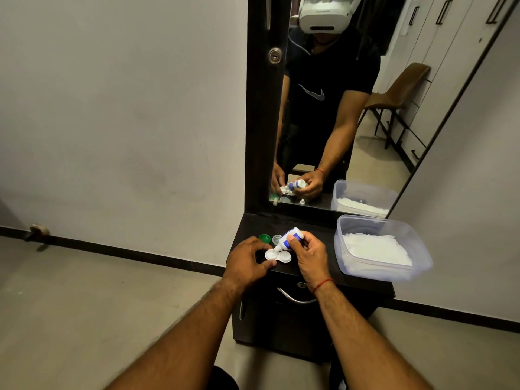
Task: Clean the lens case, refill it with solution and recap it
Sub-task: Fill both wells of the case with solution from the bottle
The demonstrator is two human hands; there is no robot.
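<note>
A white two-well lens case (284, 257) lies uncapped on the dark dresser top (315, 235). My left hand (247, 261) pinches the case's left edge between thumb and fingers. My right hand (308, 253) grips a small white and blue solution bottle (289, 237), tilted down to the left with its nozzle over the left well. A green cap (264, 238) and a clear whitish cap (277, 238) rest on the top just behind the case.
A clear plastic tub (394, 273) holding white tissues sits on the dresser's right side. A tall mirror (351, 108) stands behind, showing a reflected chair. Below the top is a drawer with a metal handle (295, 296). The wall and floor lie to the left.
</note>
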